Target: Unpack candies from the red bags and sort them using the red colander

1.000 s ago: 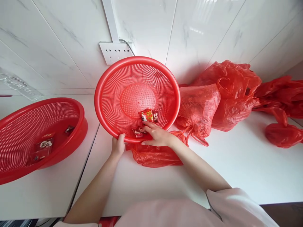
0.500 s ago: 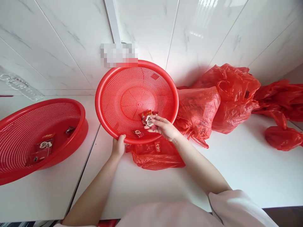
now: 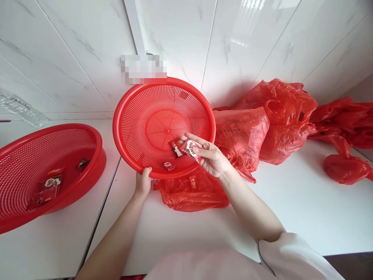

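Observation:
A round red plastic mesh basket [image 3: 163,93] stands tilted toward me in the middle of the head view. My left hand [image 3: 143,182] grips its near rim, thumb over the edge. Inside the basket's right part, my right hand [image 3: 211,157] pinches a small red packet [image 3: 190,149] with a white label and dark printing. Another small red packet [image 3: 176,147] lies just behind it, partly covered by the fingers; whether it is also held I cannot tell. A third packet [image 3: 168,166] rests near the basket's front wall. Below the basket lies a flattened red plastic bag [image 3: 192,198].
A second red mesh basket [image 3: 100,144] with several packets stands at left. Filled red plastic bags [image 3: 241,132] line the wall at right, with a small knotted bag [image 3: 346,168] farther right. A clear plastic bottle [image 3: 23,109] lies at the back left. The white tabletop [image 3: 279,194] has a seam.
My right hand has drawn slightly back and right, turning the pinched packet to a slant. More of the packet behind it shows. My left hand keeps its hold on the rim.

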### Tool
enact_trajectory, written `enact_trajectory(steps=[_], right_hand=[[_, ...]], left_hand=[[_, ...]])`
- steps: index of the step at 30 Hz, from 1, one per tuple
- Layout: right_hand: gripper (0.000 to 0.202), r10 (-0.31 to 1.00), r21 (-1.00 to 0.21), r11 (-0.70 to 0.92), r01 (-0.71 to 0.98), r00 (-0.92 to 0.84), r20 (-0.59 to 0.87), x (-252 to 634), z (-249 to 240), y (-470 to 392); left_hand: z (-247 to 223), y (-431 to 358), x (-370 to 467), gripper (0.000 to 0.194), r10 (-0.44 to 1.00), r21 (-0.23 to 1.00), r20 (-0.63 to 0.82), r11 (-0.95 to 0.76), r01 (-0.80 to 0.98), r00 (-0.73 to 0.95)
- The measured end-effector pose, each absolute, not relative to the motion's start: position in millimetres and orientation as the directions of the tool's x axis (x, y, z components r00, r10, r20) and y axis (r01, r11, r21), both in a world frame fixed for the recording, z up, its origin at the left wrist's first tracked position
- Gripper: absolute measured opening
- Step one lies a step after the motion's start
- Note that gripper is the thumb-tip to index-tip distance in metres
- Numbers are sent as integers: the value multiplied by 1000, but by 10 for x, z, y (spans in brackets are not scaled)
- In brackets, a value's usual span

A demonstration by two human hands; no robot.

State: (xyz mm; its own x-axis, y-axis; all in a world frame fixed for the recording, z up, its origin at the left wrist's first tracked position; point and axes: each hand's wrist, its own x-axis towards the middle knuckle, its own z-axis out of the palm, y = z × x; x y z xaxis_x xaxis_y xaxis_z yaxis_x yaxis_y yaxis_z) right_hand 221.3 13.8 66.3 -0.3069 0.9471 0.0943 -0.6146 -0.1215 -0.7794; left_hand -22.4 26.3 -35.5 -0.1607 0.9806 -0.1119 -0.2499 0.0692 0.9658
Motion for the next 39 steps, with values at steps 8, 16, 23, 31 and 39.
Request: enact_trajectory(steps=[8, 16, 23, 31, 39], right_hand=[[54, 970, -877, -48, -478, -231, 72, 2265, 604, 181], [28, 861, -964, 212, 158, -497, 108, 2470, 620, 152], [23, 902, -699, 406, 589, -381, 203, 2380, 427, 212], [77, 744, -615, 600, 512, -640, 192, 1941, 46, 155], [30, 791, -920, 342, 191, -588, 172, 2057, 263, 157]], left_hand=[[-380, 268, -237, 25, 978, 976, -102, 63, -209, -181], [-360, 272, -224, 9, 975, 973, -119, 77, -216, -188], [-253, 194, -225, 25, 984, 986, -168, 167, -17, -53], [-173, 104, -118, 18, 978, 978, -209, 209, -16, -20], [-212, 162, -173, 20, 975, 975, -220, 218, -47, -37]])
